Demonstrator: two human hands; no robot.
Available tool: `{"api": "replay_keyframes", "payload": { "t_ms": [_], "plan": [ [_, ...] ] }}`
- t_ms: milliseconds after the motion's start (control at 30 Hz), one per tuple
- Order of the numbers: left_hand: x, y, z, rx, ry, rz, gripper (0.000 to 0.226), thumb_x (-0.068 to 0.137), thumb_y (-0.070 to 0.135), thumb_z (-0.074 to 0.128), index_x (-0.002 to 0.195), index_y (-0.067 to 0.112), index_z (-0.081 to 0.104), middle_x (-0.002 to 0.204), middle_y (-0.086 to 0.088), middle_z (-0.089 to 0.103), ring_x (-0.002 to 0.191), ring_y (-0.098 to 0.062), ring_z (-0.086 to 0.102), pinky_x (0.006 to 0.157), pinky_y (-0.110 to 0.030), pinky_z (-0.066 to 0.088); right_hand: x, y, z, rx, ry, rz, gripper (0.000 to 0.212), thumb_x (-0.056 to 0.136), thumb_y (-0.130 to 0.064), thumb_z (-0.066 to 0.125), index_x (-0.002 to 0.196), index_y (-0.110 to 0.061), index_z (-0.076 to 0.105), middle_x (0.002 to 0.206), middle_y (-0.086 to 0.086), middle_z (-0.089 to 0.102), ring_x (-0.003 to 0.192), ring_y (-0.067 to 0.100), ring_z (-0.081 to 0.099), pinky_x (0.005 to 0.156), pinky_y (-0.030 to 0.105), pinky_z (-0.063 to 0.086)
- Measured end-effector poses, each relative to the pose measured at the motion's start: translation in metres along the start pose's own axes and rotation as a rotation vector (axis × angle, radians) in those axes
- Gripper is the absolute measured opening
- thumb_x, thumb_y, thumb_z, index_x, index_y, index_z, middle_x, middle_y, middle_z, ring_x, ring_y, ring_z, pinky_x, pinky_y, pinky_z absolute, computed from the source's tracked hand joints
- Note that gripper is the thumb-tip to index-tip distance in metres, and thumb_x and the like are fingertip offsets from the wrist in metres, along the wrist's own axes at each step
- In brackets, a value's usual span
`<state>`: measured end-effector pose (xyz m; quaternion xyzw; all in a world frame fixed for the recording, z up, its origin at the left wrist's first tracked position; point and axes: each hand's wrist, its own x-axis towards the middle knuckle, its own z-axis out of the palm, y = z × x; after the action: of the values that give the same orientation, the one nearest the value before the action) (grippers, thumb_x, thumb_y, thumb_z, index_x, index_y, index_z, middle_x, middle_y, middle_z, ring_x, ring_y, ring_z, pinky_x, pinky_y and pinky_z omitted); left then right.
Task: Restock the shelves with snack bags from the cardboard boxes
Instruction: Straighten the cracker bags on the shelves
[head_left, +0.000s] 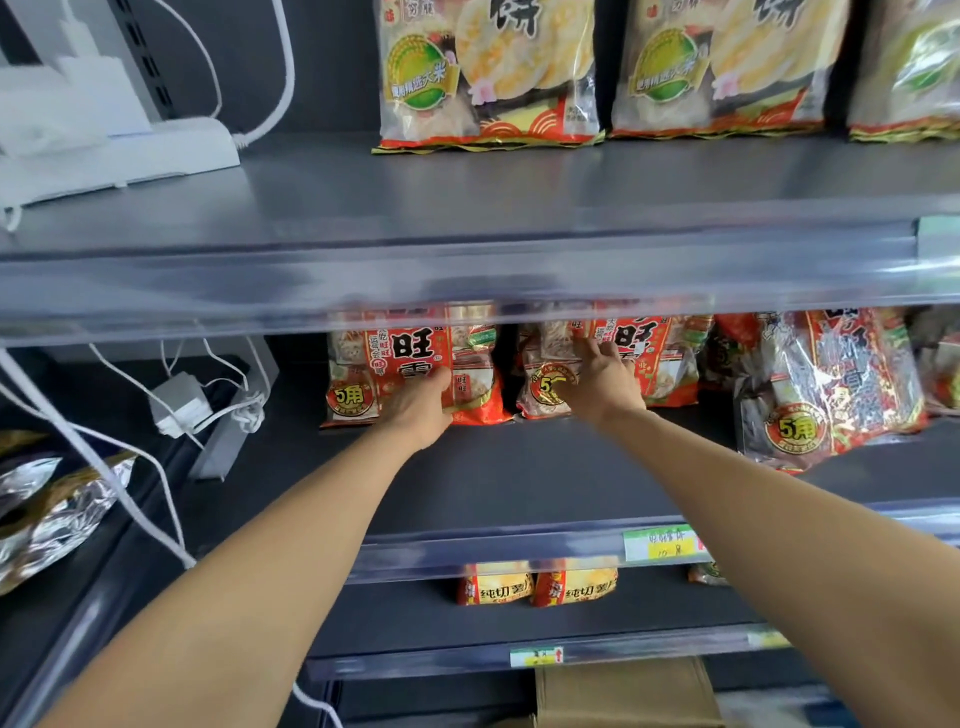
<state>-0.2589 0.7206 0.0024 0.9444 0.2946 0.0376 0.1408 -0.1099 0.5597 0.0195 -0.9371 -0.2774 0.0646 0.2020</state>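
Both my arms reach into the middle shelf (519, 478). My left hand (421, 410) holds the lower front of a red snack bag (410, 358) that stands upright at the back. My right hand (602, 382) grips a second red snack bag (654, 364) just to the right of the first. A third red bag (831, 384) leans forward further right. A cardboard box (623, 691) shows below the bottom shelf. The tops of the bags are hidden by the upper shelf's front rail (467, 291).
Pale rice-cracker bags (488, 73) stand on the top shelf. Orange bags (535, 584) sit on the lower shelf. White cables and a charger (182, 405) lie at the left, with a power strip (104, 150) above and foil bags (47, 509) at far left.
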Motion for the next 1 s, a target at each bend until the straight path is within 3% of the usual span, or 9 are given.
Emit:
{"api": "replay_keyframes", "payload": {
  "t_ms": [100,200,267,367,500,600,733,900,1000],
  "plan": [
    [0.008,-0.001,-0.008,0.001,-0.048,-0.013,0.018,0.090,0.012,0.059,0.100,0.016,0.045,0.088,-0.005,0.052,0.070,-0.020,0.046,0.054,-0.029,0.031,0.009,-0.001,-0.001,-0.009,-0.109,-0.007,0.081,0.087,-0.029,0.063,0.152,-0.027,0.014,0.153,0.009,0.023,0.135,0.038,0.035,0.110,0.044,0.037],
    [0.005,-0.002,-0.008,0.034,-0.092,-0.006,0.024,0.090,0.014,0.059,0.111,0.015,0.048,0.098,-0.006,0.057,0.082,-0.023,0.054,0.066,-0.030,0.040,0.007,-0.003,-0.004,-0.047,-0.054,0.040,0.068,0.089,-0.018,0.055,0.149,-0.024,0.024,0.150,0.005,0.030,0.130,0.034,0.041,0.105,0.045,0.042],
    [-0.002,-0.004,-0.006,0.112,0.051,-0.010,0.035,0.090,0.016,0.059,0.123,0.012,0.047,0.113,-0.011,0.056,0.100,-0.027,0.054,0.078,-0.035,0.047,0.001,-0.005,-0.007,-0.033,0.135,0.076,0.057,0.092,-0.017,0.050,0.145,-0.014,0.028,0.147,0.011,0.032,0.129,0.034,0.038,0.103,0.047,0.041],
    [-0.010,-0.005,-0.011,0.265,0.332,-0.113,0.057,0.088,0.016,0.063,0.136,0.007,0.033,0.134,-0.020,0.039,0.122,-0.037,0.041,0.097,-0.045,0.046,-0.007,-0.009,-0.012,0.057,0.209,0.168,0.081,0.089,-0.027,0.062,0.149,-0.013,0.009,0.158,0.014,0.004,0.137,0.040,0.025,0.104,0.048,0.039],
    [-0.010,-0.006,-0.011,0.333,0.296,-0.153,0.089,0.088,0.016,0.061,0.152,0.027,0.001,0.156,-0.017,0.003,0.139,-0.047,0.013,0.109,-0.067,0.017,-0.007,-0.015,-0.007,0.366,0.041,0.289,0.115,0.083,-0.034,0.069,0.148,-0.023,-0.025,0.156,0.014,-0.025,0.120,0.040,0.053,0.088,0.037,0.049],
    [-0.005,-0.006,-0.008,0.384,0.234,-0.134,0.094,0.091,0.004,0.048,0.147,0.035,-0.021,0.159,-0.011,-0.017,0.143,-0.047,-0.009,0.109,-0.070,0.005,-0.005,-0.018,-0.002,0.473,-0.001,0.295,0.120,0.083,-0.030,0.070,0.143,-0.027,-0.034,0.155,0.016,-0.028,0.117,0.037,0.058,0.078,0.028,0.046],
    [0.006,-0.005,-0.012,0.442,0.247,-0.107,0.098,0.086,-0.003,0.050,0.149,0.033,-0.017,0.158,-0.015,-0.005,0.141,-0.051,0.003,0.108,-0.070,0.019,-0.002,-0.022,-0.002,0.510,-0.013,0.314,0.124,0.081,-0.036,0.073,0.144,-0.025,-0.033,0.155,0.017,-0.028,0.134,0.040,0.041,0.098,0.033,0.042],
    [0.001,-0.002,-0.009,0.443,0.271,-0.108,0.093,0.088,-0.003,0.047,0.150,0.032,-0.013,0.158,-0.015,-0.002,0.141,-0.050,0.004,0.108,-0.070,0.019,-0.012,-0.010,-0.008,0.503,-0.011,0.246,0.113,0.086,-0.019,0.066,0.146,-0.026,-0.028,0.157,0.013,-0.024,0.127,0.035,0.050,0.079,0.025,0.042],
    [-0.007,0.007,-0.006,0.433,0.301,-0.071,0.090,0.092,0.001,0.046,0.149,0.033,-0.016,0.160,-0.013,-0.003,0.144,-0.046,0.002,0.110,-0.066,0.010,-0.019,0.007,-0.011,0.394,0.005,0.199,0.106,0.087,-0.014,0.064,0.149,-0.021,-0.021,0.159,0.012,-0.015,0.133,0.032,0.043,0.090,0.028,0.041]
  ]
}}
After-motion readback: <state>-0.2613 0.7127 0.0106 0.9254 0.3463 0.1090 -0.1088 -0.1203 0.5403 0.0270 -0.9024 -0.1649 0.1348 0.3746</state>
